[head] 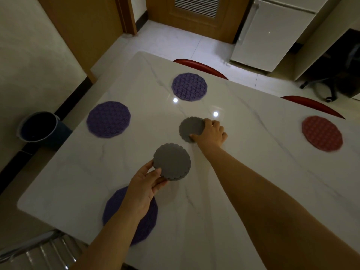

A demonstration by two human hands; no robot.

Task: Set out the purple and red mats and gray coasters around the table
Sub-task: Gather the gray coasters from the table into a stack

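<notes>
Three purple mats lie on the white marble table: one at the far side, one at the left, one at the near edge partly under my left forearm. A red mat lies at the right. My left hand grips a small stack of gray coasters above the table. Further out, my right hand holds a single gray coaster at the table's middle; whether it touches the surface I cannot tell.
Two red chair backs stand along the far side. A dark bucket sits on the floor at the left. A metal chair is at the near left corner. A white fridge stands beyond the table.
</notes>
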